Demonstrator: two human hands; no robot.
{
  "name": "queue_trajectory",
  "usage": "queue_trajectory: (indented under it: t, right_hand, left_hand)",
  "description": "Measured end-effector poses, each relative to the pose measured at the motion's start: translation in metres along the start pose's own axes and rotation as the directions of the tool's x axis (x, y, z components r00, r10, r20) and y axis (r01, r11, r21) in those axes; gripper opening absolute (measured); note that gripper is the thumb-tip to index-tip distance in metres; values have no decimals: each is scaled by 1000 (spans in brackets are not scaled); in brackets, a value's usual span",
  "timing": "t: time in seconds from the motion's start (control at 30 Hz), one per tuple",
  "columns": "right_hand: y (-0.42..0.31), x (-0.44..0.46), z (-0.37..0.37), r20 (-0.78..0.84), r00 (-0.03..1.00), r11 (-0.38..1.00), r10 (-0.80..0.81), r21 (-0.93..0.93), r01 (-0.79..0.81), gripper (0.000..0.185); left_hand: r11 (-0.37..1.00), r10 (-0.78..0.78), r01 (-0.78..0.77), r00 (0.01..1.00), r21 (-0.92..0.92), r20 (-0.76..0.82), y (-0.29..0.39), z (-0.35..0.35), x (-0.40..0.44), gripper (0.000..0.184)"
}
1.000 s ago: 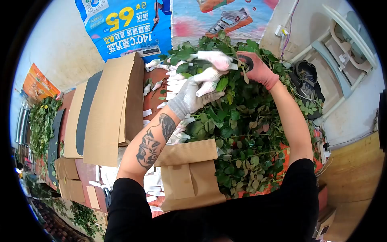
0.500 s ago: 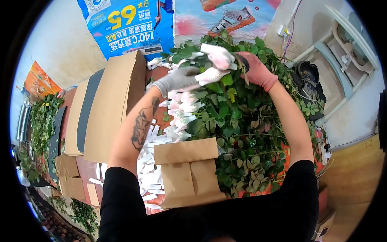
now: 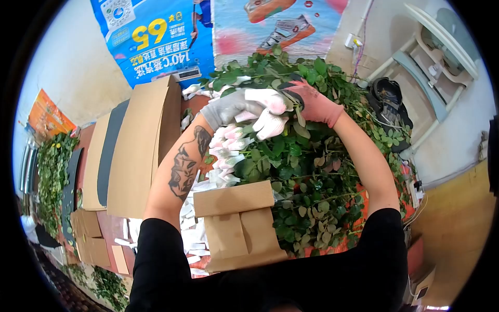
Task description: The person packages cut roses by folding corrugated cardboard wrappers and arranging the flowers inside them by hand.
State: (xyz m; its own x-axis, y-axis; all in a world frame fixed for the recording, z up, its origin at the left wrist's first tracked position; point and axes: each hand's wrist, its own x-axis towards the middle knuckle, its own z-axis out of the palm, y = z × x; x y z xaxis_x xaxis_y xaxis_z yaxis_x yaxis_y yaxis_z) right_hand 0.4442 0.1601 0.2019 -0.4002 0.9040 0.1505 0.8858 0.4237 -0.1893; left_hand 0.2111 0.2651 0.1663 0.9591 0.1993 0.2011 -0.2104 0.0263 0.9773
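A small bunch of roses [image 3: 271,124], their pale pink buds in white mesh sleeves, is held above the leafy pile. My left hand [image 3: 231,108], in a grey glove, curls against the buds from the left, its fingertips partly hidden by them. On the stem side, my right hand [image 3: 314,104], in a pink glove with dark fingers, is closed round the leafy stems just behind the buds. Below my left hand lies a row of sleeved rose buds [image 3: 228,144], pointing left. Their green leafy stems [image 3: 306,171] spread to the right.
Loose white mesh sleeves [image 3: 193,231] lie left of a folded cardboard piece [image 3: 234,203] near my body. Large cardboard sheets [image 3: 138,151] stand on the left. A white chair [image 3: 421,62] with dark shoes [image 3: 389,101] is at the right. Posters [image 3: 156,41] cover the back wall.
Both hands have come lower and nearer to me with the roses. The left hand now curls in closer against the buds, and the buds tilt downward more. The view has shifted slightly.
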Motion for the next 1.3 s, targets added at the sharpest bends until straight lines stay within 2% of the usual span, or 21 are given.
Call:
queue_trajectory:
  t: [0.03, 0.07, 0.1, 0.13, 0.17, 0.2, 0.23, 0.3, 0.4, 0.57, 0.6, 0.67, 0.73, 0.83, 0.9, 0.93, 1.0, 1.1, 1.13, 1.2, 1.3]
  right_hand:
    - [5, -5, -2, -5, 1000, 1000, 17, -5, -17, 70]
    - [12, -9, -4, -125, 991, 998, 38, -35, -42, 68]
    - [17, -14, -6, -245, 968, 996, 52, -64, -69, 66]
    - [4, -24, -35, -293, 944, 988, 150, 62, -138, 70]
    - [25, -38, -36, -546, 817, 983, 183, 124, -137, 70]
    - [27, -45, -69, -530, 712, 888, 459, 281, -363, 59]
    - [42, -58, -102, -675, 598, 897, 431, 248, -366, 57]
    - [71, -99, -180, -860, 459, 912, 222, 17, -410, 54]
    - [106, -179, -297, -928, 373, 748, -13, -256, -612, 51]
    - [151, -324, -436, -809, 564, 353, -163, -582, -733, 51]
    - [134, -342, -443, -845, 528, -87, -82, -521, -849, 57]
    - [86, -355, -435, -938, 345, -435, -19, -303, -848, 62]
    - [39, -351, -411, -979, 204, -341, 30, -202, -918, 62]
    - [22, -375, -424, -945, 325, -405, 43, -314, -859, 58]
    - [27, -391, -441, -883, 443, -385, -157, -358, -850, 55]
    - [-18, -353, -427, -974, 225, -288, 19, -221, -932, 54]
    - [-28, -351, -447, -967, 252, -238, -37, -237, -942, 55]
    - [-44, -355, -481, -937, 321, -213, -137, -289, -933, 56]
    - [-50, -354, -489, -931, 330, -209, -158, -296, -932, 56]
    - [-61, -347, -502, -921, 342, -194, -189, -306, -932, 57]
    - [-70, -333, -513, -915, 344, -168, -210, -313, -935, 58]
  left_hand:
    - [932, -89, 79, 996, -352, -12, 3, 5, 1, 39]
    - [902, -158, 129, 987, -413, -38, 5, 6, 1, 42]
    - [834, -65, 51, 998, -550, -6, -1, 10, 3, 49]
    - [983, -70, 43, 986, -176, -153, -8, 10, 9, 52]
    - [972, -13, 80, 956, 220, -292, -21, 10, 14, 57]
    - [575, 111, 195, 944, 794, -312, -48, 5, 8, 61]
    - [31, -11, 310, 951, 950, -310, -28, 26, -3, 64]
    - [-74, 37, 321, 947, 944, -319, -67, 10, -16, 69]
    - [-122, 35, 329, 944, 936, -327, -77, 9, -16, 70]
    - [-85, 55, 333, 943, 939, -329, -79, 6, -15, 69]
    - [-99, 46, 347, 938, 933, -344, -81, 6, -14, 68]
    - [-122, 24, 361, 932, 924, -361, -79, 7, -11, 67]
    - [-131, -14, 375, 925, 918, -380, -75, 9, -10, 69]
    - [-136, -40, 386, 918, 912, -395, -79, 6, -6, 72]
    - [-145, -88, 378, 915, 914, -393, -71, 3, 1, 75]
    - [-13, -149, 417, 898, 909, -415, -65, -1, 5, 77]
    - [138, -243, 502, 853, 854, -462, -63, -11, 13, 85]
    - [348, 294, 418, 801, 839, -521, -37, 13, 30, 90]
    - [373, 340, 387, 788, 843, -513, -19, 24, 45, 94]
    - [638, 293, 260, 788, 724, -542, -9, 37, 84, 106]
    - [724, 277, 206, 788, 659, -550, 20, 87, 129, 122]
